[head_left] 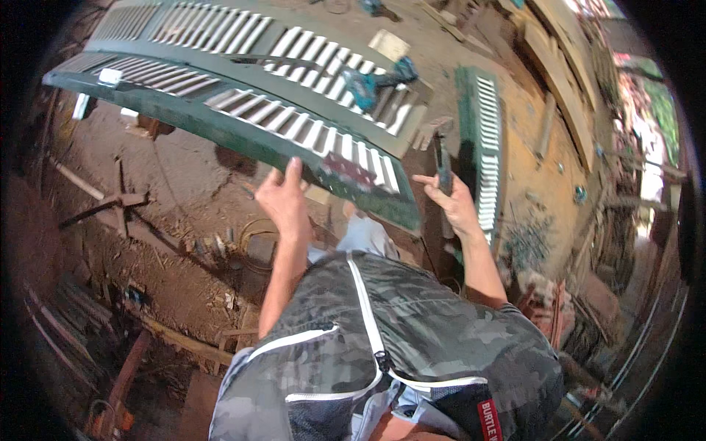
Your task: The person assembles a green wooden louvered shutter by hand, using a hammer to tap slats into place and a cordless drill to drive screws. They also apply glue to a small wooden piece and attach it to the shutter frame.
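Note:
A dark green louvred shutter (265, 140) with pale slats lies tilted in front of me. My left hand (282, 202) is at its near edge, thumb laid up against the green frame and fingers curled, partly hidden. In my right hand (456, 206), just beyond the shutter's right end, is a slim dark tool (443, 158) pointing away from me; its kind is unclear. The index finger of that hand sticks out toward the shutter. A dark reddish patch (349, 171) shows on the near frame.
A second louvred shutter (213, 29) lies behind, with a teal cordless drill (362, 90) on it. Another green shutter (485, 140) is at the right. Timber planks (559, 88) lie far right. A metal cross-shaped stand (121, 200) and coiled cable (257, 242) are at left.

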Demonstrator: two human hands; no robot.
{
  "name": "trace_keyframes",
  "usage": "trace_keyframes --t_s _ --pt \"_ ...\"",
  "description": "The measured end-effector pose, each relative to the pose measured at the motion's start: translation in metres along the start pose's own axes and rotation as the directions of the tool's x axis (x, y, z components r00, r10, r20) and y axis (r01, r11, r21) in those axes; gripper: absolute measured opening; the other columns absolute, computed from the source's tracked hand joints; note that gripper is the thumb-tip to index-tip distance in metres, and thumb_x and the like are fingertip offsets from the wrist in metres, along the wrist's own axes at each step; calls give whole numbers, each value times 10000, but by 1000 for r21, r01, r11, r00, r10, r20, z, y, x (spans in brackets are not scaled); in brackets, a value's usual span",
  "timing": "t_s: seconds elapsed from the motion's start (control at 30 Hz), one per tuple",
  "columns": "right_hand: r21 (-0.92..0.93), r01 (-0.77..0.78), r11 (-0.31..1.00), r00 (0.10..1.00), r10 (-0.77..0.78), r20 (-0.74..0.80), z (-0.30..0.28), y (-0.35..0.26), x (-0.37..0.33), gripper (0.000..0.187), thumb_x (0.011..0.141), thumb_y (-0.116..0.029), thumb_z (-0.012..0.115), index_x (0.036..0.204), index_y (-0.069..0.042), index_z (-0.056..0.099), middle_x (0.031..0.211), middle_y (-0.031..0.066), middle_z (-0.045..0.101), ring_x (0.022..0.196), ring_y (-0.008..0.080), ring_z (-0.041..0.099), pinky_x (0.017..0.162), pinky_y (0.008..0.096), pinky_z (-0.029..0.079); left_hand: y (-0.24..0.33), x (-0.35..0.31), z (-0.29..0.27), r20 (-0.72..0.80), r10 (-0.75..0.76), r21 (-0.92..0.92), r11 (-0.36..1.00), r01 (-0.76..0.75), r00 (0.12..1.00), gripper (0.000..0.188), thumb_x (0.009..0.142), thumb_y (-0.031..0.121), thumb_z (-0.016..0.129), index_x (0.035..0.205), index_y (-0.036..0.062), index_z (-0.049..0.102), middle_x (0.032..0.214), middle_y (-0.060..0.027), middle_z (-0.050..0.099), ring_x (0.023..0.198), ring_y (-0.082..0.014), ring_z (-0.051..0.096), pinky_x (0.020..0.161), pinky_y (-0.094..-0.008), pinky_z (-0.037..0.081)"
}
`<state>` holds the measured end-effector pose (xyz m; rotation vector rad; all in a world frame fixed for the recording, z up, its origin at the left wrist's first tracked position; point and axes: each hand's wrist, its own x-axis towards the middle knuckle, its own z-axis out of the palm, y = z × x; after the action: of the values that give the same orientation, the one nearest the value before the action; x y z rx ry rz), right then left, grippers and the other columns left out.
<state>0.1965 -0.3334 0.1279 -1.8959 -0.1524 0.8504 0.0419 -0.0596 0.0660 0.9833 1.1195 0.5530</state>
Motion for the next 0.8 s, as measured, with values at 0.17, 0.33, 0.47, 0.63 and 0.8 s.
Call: trace_keyframes --t_s 0.17,0.33,0.47,0.63,0.8 --pt "161 122 979 989 -108 -97 -6 24 4 252 964 -179 812 1022 -115 576 1208 169 752 1241 236 670 1110 415 446 17 19 48 67 98 -34 995 -96 993 172 988 66 757 904 -69 693 810 -29 665 714 -65 602 614 -277 597" --pt "163 253 954 952 -215 -217 -24 9 35 267 947 -153 824 1057 -96 587 1135 133 766 1181 217 685 1087 410 476 39 52 80 281 180 168 958 -233 943 360 1022 199 747 771 -23 617 749 -15 607 702 -82 609 644 -305 625" --pt "-45 266 963 904 -266 -335 -40 -1 55 272 935 -130 824 1132 -43 658 1129 110 766 1117 183 686 1038 371 505 93 50 102 437 474 557 524 -644 764 448 977 438 774 838 17 711 736 -80 698 691 -175 697 646 -372 581" --pt "-24 239 971 917 -234 -322 -43 4 61 316 924 -118 832 1175 -3 678 1136 109 765 1061 169 688 982 344 526 98 78 157 755 607 467 -229 -854 250 618 907 595 765 1347 168 681 1136 -101 794 1146 -311 718 1135 -524 398" --pt "23 276 961 911 -254 -326 -39 6 59 318 922 -148 841 1155 5 687 1135 107 766 1041 151 675 962 344 533 92 97 174 845 32 534 5 -845 534 694 850 628 799 1377 203 645 1143 -114 794 1140 -299 729 1191 -527 287"
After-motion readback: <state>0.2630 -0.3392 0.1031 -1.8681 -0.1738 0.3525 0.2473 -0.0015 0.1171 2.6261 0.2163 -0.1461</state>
